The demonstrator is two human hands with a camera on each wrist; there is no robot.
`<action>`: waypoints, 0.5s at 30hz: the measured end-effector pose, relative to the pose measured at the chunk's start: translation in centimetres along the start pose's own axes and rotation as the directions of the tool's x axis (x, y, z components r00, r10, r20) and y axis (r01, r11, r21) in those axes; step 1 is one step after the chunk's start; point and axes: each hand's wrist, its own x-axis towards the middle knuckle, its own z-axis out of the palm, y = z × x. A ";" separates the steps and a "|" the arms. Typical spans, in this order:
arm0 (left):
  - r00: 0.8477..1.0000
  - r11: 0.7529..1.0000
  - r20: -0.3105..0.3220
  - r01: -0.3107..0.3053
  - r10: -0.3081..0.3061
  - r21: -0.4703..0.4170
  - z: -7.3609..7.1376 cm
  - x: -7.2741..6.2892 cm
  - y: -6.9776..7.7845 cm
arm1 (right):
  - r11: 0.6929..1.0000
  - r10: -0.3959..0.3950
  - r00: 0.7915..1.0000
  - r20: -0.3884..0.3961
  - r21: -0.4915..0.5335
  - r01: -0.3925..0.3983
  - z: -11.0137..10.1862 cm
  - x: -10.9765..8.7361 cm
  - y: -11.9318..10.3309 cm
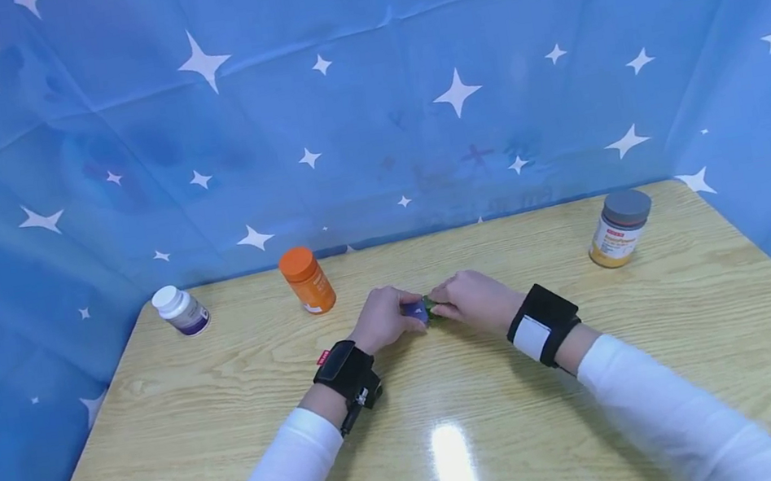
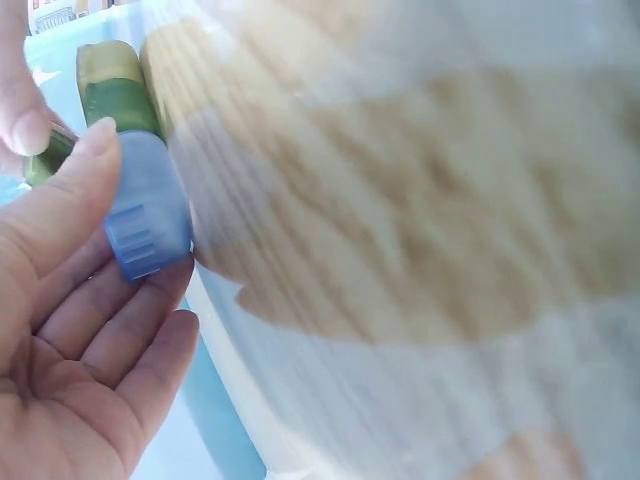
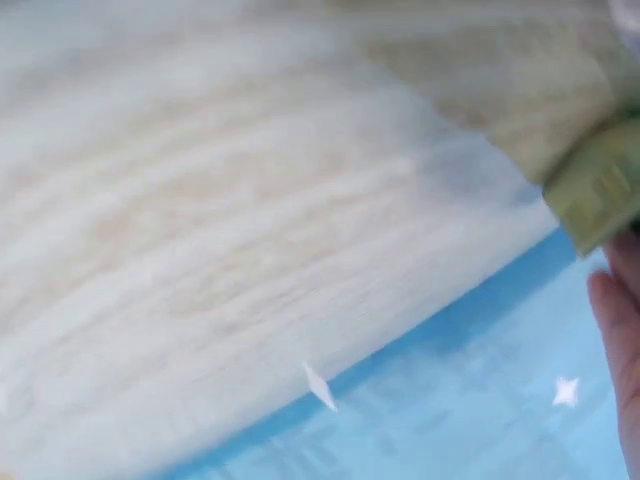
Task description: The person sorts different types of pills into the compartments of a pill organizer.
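Observation:
A small blue, green and yellow object (image 1: 415, 313) is held between both hands at the middle of the table; its exact kind I cannot tell. My left hand (image 1: 383, 316) grips its blue part (image 2: 150, 190), which has a ridged end, between thumb and fingers. From the other side, my right hand (image 1: 471, 300) pinches the green part. In the left wrist view the green and yellow section (image 2: 115, 90) lines up with the blue one, close to the glossy tabletop. Only the yellow-green end (image 3: 597, 190) shows in the right wrist view, beside some fingers.
Towards the back of the wooden table (image 1: 234, 426) stand a white bottle (image 1: 182, 310) at the left, an orange bottle (image 1: 308, 281) left of the hands, and a grey-lidded jar (image 1: 619, 229) at the right. A blue star-patterned cloth (image 1: 338, 115) hangs behind.

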 end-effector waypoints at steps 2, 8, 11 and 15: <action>1.000 1.000 0.001 -0.001 0.001 0.006 -0.1 -0.1 -0.1 | 0.992 0.055 0.998 0.043 0.109 -0.059 -0.4 0.5 0.7; 0.999 0.999 -0.007 -0.036 0.036 0.033 -0.1 -0.2 -0.2 | 0.886 0.225 0.965 0.134 0.385 -0.260 -1.0 2.6 3.0; 0.999 0.998 -0.009 -0.039 0.040 0.040 -0.1 -0.2 -0.1 | 0.832 0.275 0.947 0.165 0.453 -0.320 -1.0 3.5 3.8; 0.999 0.999 -0.011 -0.033 0.033 0.041 -0.1 -0.1 -0.1 | 0.809 0.334 0.924 0.189 0.445 -0.383 -0.5 4.5 4.6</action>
